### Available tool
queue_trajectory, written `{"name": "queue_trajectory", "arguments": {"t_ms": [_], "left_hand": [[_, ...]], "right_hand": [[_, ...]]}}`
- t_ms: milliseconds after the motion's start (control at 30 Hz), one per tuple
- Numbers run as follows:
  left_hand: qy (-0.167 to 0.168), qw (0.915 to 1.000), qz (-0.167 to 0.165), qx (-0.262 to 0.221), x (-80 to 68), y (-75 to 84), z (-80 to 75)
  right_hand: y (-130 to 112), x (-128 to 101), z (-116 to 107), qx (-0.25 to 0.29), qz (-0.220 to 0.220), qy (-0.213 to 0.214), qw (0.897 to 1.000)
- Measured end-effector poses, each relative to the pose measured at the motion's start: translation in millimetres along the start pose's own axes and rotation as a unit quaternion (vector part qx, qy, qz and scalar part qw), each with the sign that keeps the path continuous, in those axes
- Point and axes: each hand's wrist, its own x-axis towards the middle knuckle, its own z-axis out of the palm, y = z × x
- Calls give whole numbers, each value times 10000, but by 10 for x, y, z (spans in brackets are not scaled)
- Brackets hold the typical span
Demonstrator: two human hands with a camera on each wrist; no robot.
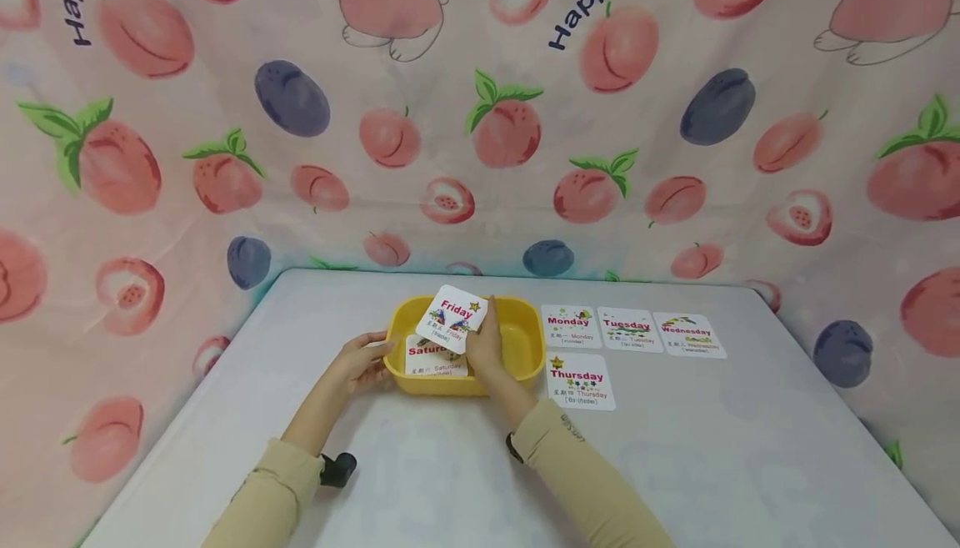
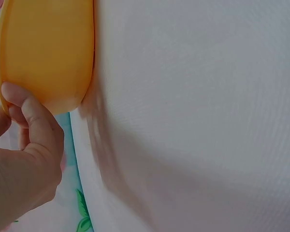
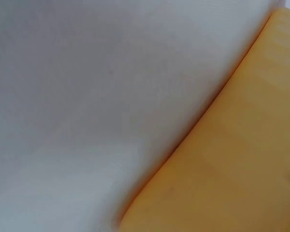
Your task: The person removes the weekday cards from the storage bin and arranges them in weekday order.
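A yellow plastic basket stands on the white table. At its left end my left hand pinches the rim between thumb and fingers, which the left wrist view shows closely on the basket wall. My right hand reaches over the basket and holds a white "Friday" card by its right edge, tilted above the basket. Beneath it a "Saturday" card lies in the basket, its upper part partly covered by the Friday card. The right wrist view has only the basket's outer side and tabletop; the hand is outside it.
Right of the basket, a "Monday" card, a "Tuesday" card and a "Wednesday" card lie in a row. A "Thursday" card lies below Monday. Behind the table hangs a fruit-printed cloth.
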Motion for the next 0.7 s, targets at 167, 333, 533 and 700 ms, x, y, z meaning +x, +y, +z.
{"name": "queue_trajectory", "arguments": {"t_ms": [167, 333, 533, 700], "left_hand": [[210, 9996, -90, 194, -18, 17, 41], [253, 9994, -181, 149, -67, 19, 64], [258, 9994, -228, 87, -41, -5, 54], [323, 9992, -139, 188, -17, 30, 67]], "right_hand": [[3, 5, 2, -53, 38, 120, 9999], [26, -25, 7, -73, 20, 177, 9998], [6, -57, -1, 16, -9, 136, 9999], [-61, -62, -25, -106, -89, 271, 9995]]}}
